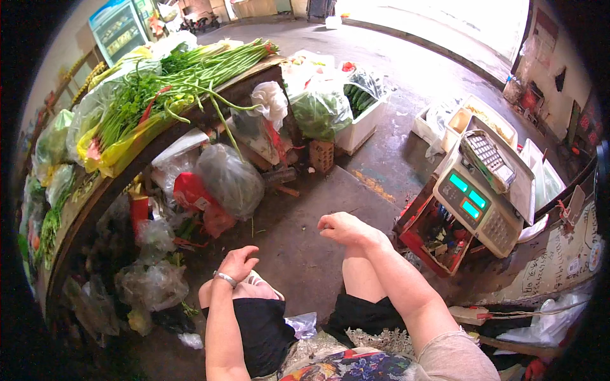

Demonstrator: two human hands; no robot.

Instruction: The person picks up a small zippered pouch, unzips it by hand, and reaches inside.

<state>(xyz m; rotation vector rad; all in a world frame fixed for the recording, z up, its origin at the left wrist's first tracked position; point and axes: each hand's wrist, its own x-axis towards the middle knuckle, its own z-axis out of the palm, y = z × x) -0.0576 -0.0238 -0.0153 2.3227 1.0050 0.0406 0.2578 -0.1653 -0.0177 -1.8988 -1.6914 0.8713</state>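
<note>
Seemingly at rest, with left hand (pixel 239 263) and right hand (pixel 343 228) loosely curled near the knees (pixel 357 274), apparently empty, plastic bag (pixel 230 181) ahead-left, lit scale (pixel 488 222) rightward; likely requiring a reach before grasping.

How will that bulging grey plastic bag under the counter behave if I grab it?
The bulging plastic bag will probably crumple and sag, as its film looks thin and wrinkled. Its glossy surface may slip. Its rounded, puffed shape suggests lightness, though the contents are unclear.
</note>
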